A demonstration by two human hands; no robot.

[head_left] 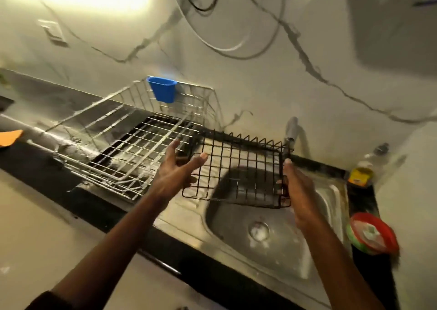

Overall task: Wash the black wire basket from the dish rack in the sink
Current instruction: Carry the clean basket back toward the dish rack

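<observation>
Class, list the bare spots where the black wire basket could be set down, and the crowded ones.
Free: the sink basin around its drain, under the held black wire basket; the pale counter in front. Crowded: the silver dish rack fills the left; a red-rimmed tub and yellow item crowd the right.
</observation>
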